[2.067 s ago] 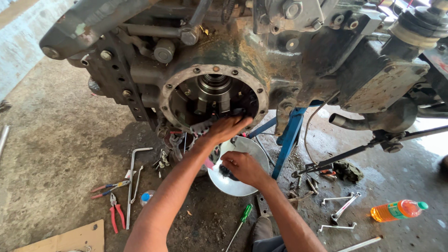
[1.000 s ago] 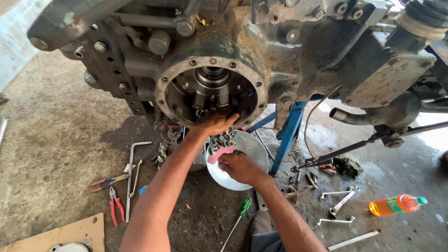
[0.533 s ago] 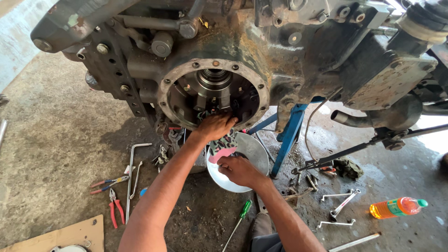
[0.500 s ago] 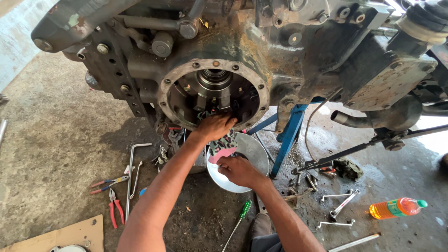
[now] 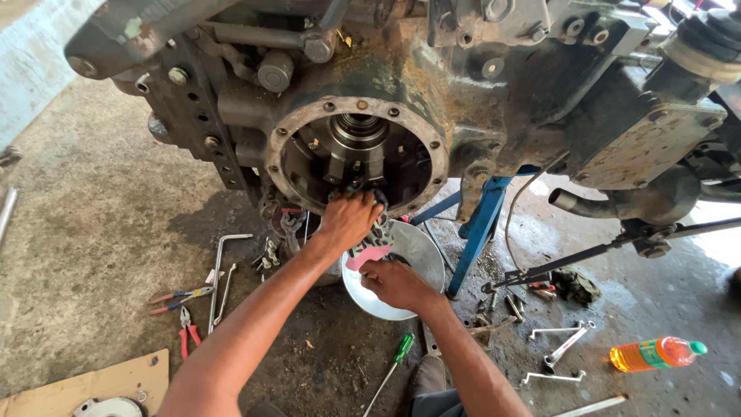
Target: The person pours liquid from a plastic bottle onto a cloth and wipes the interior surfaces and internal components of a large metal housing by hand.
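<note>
A large greasy machine housing (image 5: 494, 100) stands over the floor, with a round bolted opening (image 5: 356, 154) that shows gears inside. My left hand (image 5: 349, 220) presses a patterned pink rag (image 5: 370, 245) against the lower rim of the opening. My right hand (image 5: 395, 282) is just below it, closed on the hanging end of the same rag. Under both hands sits a round metal bowl (image 5: 413, 255).
A blue stand (image 5: 482, 224) props the housing. Pliers (image 5: 185, 332), an L-shaped wrench (image 5: 220, 266) and a green screwdriver (image 5: 397, 355) lie on the concrete floor. At right are several spanners (image 5: 563, 347) and an orange bottle (image 5: 656, 353). Cardboard (image 5: 85, 382) lies at lower left.
My left hand has moved up from the bowl to the lower rim of the opening with the rag. My right hand has stayed below it.
</note>
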